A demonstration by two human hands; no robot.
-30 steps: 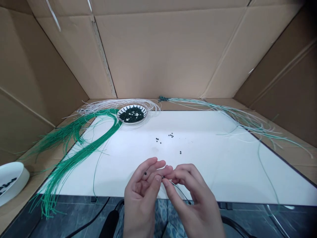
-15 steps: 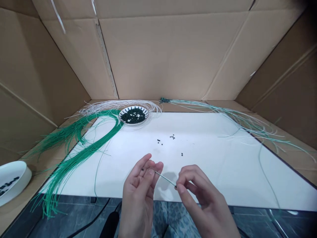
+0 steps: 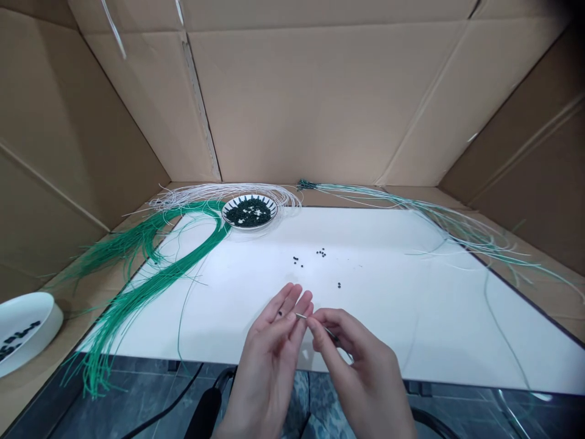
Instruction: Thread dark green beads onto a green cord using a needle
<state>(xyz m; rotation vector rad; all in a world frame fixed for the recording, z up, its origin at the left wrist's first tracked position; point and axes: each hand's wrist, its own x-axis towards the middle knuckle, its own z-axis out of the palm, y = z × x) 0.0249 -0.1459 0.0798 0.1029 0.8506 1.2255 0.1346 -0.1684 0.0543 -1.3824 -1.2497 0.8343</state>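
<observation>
My left hand (image 3: 276,341) is palm up, its thumb pressed to its fingers around the tip of a thin pale cord (image 3: 301,316). One small black bead (image 3: 280,313) rests on its fingers. Close beside it, my right hand (image 3: 359,350) pinches the same cord between thumb and forefinger. A dark spot, perhaps another bead, shows on the cord under the right fingers, partly hidden. Beyond the hands, several loose black beads (image 3: 321,252) lie in small groups on the white board (image 3: 393,292).
A patterned dish (image 3: 227,217) of dark beads stands at the back, by white cords (image 3: 192,194) and a green cord bundle (image 3: 183,262). Tied cords (image 3: 439,216) spread along the right. A white bowl (image 3: 50,317) with black pieces sits at left. Cardboard walls (image 3: 311,103) enclose the board.
My right hand has moved left along the cord, close to my left hand, so less cord shows between them. The left fingers have straightened a little.
</observation>
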